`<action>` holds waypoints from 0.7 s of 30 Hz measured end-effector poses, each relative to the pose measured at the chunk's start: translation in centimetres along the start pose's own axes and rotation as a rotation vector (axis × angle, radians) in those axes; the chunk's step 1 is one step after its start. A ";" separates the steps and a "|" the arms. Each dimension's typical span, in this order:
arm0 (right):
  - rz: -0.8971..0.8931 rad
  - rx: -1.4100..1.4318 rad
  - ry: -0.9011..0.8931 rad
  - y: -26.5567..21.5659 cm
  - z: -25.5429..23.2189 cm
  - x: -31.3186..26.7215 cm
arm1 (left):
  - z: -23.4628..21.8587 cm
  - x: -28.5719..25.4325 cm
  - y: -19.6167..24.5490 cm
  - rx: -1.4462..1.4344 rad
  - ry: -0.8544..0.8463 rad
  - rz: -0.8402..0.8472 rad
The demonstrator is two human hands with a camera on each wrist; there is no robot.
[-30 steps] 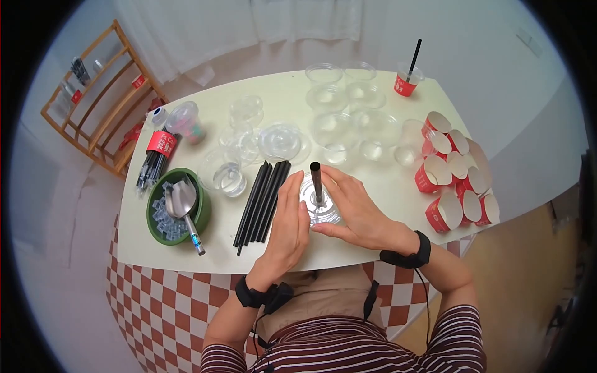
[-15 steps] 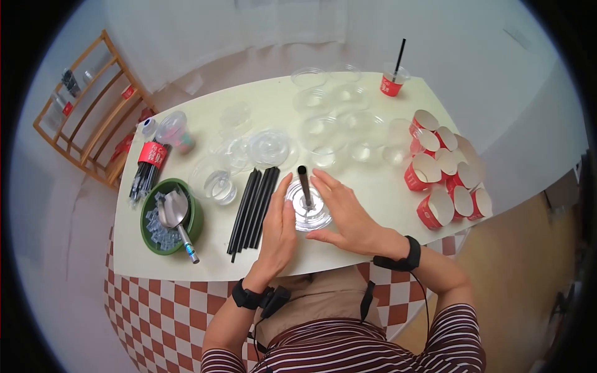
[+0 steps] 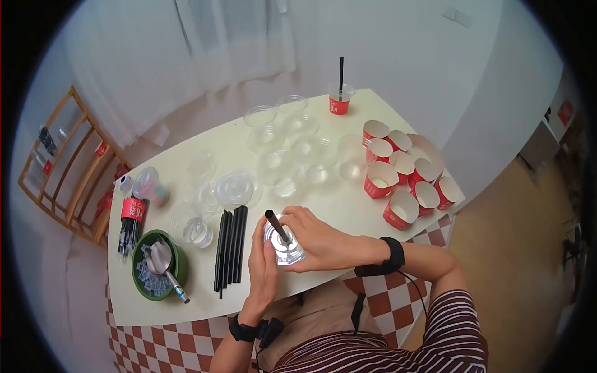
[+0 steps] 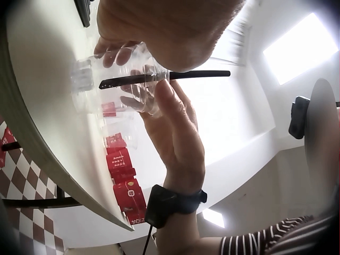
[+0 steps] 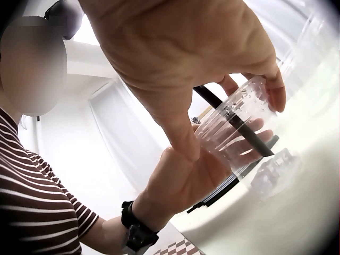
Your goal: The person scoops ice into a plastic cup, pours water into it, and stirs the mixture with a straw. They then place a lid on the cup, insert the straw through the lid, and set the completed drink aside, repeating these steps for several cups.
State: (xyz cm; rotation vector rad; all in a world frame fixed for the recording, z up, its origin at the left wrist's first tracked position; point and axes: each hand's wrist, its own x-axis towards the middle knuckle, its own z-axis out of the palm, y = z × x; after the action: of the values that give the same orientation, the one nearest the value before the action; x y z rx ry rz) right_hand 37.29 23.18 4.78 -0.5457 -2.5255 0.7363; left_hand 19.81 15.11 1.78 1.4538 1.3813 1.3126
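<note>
Pale tabletop [image 3: 336, 214], clear cup [image 3: 288, 255] held between two hands

At lower centre of the head view, near the front edge; long axis close to upright, black straw [image 3: 278, 228] poking out of the top, leaning toward upper left. Flanked closely on both sides, neither side clearly nearer: left hand [image 3: 262, 270] at the left wall, fingers close together and bent round it; right hand [image 3: 326, 246] gripping from the right, thumb on the near side. Just left, loose black straws [image 3: 231, 248]; farther right, red paper sleeves [image 3: 401, 210].
</note>
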 end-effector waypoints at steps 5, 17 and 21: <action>0.063 0.081 -0.006 -1.1 -1.5 -1.6 | 1.3 -0.8 0.9 -0.126 -0.042 -0.017; 0.475 0.208 0.319 -3.8 -14.4 -2.1 | 2.8 -0.6 2.5 -0.250 -0.067 0.095; 0.598 -0.005 0.471 2.1 -20.7 0.6 | 2.6 -1.5 0.9 -0.142 -0.130 -0.044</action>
State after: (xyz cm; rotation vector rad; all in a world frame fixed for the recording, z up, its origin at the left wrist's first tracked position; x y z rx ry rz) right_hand 48.07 33.40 19.36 -1.3334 -1.9284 0.6921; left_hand 22.72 13.85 1.75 1.3801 1.2046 1.2397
